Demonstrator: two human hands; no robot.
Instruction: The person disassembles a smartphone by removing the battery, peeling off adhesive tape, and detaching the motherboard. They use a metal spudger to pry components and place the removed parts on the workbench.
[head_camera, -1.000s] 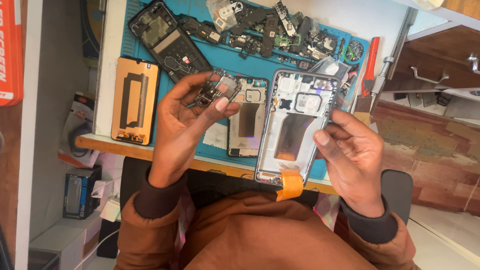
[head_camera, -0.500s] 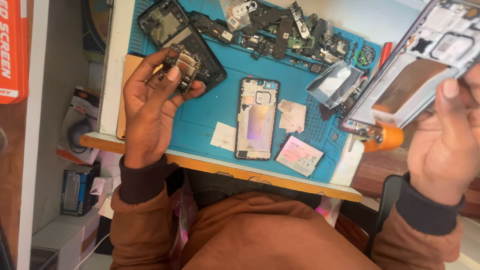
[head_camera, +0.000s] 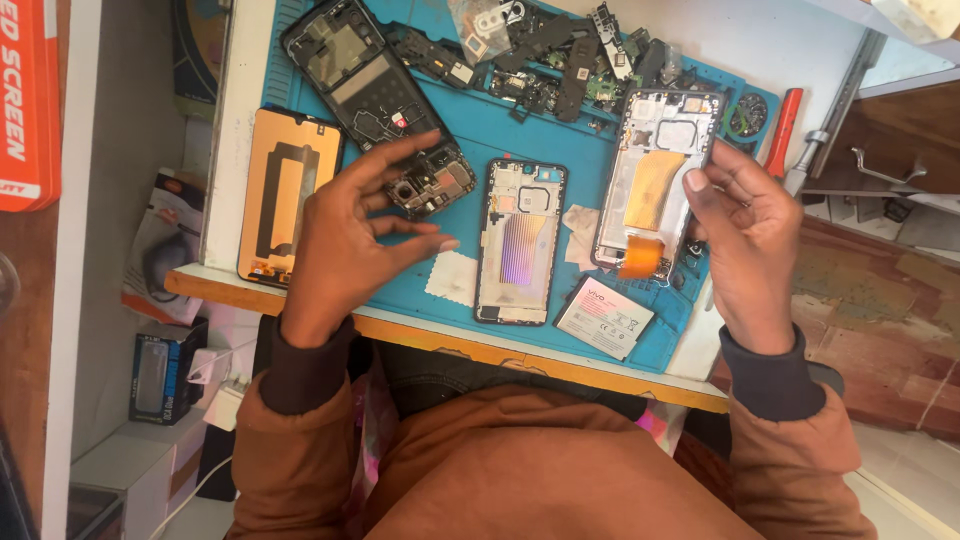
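Blue mat (head_camera: 580, 160) — left hand (head_camera: 350, 240) pinching circuit board (head_camera: 432, 185), parts scattered.

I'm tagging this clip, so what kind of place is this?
Probably a phone repair bench: a blue rubber work mat holding stripped phone frames, a heap of small black circuit parts, and a red-handled screwdriver.

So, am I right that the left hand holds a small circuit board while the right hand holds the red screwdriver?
Not quite: in the head view the right hand holds the silver phone frame, while the red screwdriver lies untouched. The left hand does hold the small circuit board.
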